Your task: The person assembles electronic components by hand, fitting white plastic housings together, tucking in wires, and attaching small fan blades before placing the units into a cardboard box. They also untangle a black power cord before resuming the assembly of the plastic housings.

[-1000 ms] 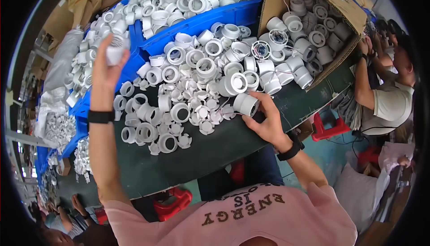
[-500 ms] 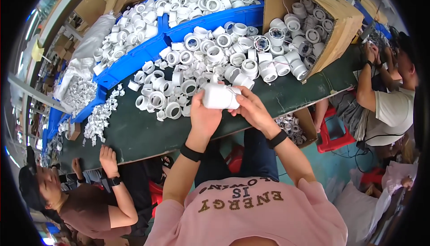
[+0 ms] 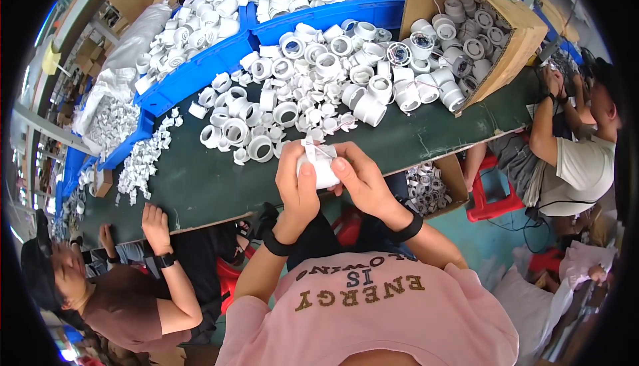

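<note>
Between both hands I hold a white plastic housing [image 3: 317, 171], close to the bench's near edge. My left hand [image 3: 297, 181] is wrapped round its left side, thumb on the near face. My right hand [image 3: 360, 178] grips the other side, its thumb pressed against the housing. A small white piece and a thin reddish wire show at the far end of the housing; how they are joined I cannot make out. Just beyond my hands lies a loose pile of white rings and small clips [image 3: 319, 103] on the dark green bench top [image 3: 219, 196].
Blue bins [image 3: 326, 21] full of white parts line the back. At the right a cardboard box [image 3: 516, 53] lies on its side, spilling white cylinders. Another carton [image 3: 452, 179] of parts stands below the bench. Co-workers sit left [image 3: 126, 293] and right [image 3: 579, 139], with red stools nearby.
My hands have drawn the white housing nearer to my body and turned it from lying sideways to pointing away from me. My fingers now close round it from both sides.
</note>
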`<action>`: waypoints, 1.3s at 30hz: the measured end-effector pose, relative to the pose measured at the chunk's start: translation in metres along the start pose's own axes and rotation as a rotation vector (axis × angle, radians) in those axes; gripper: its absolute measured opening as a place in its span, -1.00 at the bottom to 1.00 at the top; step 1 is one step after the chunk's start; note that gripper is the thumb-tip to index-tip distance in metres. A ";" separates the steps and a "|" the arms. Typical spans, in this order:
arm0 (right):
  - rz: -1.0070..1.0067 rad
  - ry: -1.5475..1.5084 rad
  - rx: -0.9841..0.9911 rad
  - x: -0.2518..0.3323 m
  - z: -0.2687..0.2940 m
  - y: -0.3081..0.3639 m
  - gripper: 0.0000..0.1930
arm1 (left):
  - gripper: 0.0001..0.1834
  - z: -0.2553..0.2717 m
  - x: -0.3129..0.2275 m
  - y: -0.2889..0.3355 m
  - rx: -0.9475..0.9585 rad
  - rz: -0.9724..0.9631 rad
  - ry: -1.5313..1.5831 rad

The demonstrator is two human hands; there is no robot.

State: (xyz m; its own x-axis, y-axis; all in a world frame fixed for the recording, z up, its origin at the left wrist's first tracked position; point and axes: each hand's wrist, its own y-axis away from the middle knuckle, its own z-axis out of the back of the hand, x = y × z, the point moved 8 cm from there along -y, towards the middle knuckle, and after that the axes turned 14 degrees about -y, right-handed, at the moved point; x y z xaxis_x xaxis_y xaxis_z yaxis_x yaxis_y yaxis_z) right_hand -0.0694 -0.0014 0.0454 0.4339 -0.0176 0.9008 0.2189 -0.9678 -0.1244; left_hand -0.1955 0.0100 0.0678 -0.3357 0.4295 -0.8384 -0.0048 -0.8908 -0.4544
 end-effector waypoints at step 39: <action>0.233 0.932 -0.161 0.085 0.076 -0.077 -0.62 | -0.05 0.262 0.222 -0.344 0.271 0.362 -1.348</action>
State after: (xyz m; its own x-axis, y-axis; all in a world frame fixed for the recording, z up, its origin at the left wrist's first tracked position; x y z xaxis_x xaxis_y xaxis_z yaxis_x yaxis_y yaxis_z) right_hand 0.0173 0.0905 0.0996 -0.4294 -0.3373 0.8377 0.0627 -0.9365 -0.3449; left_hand -0.5152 0.3727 0.1169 -0.9828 -0.1554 0.0999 0.1477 -0.9858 -0.0803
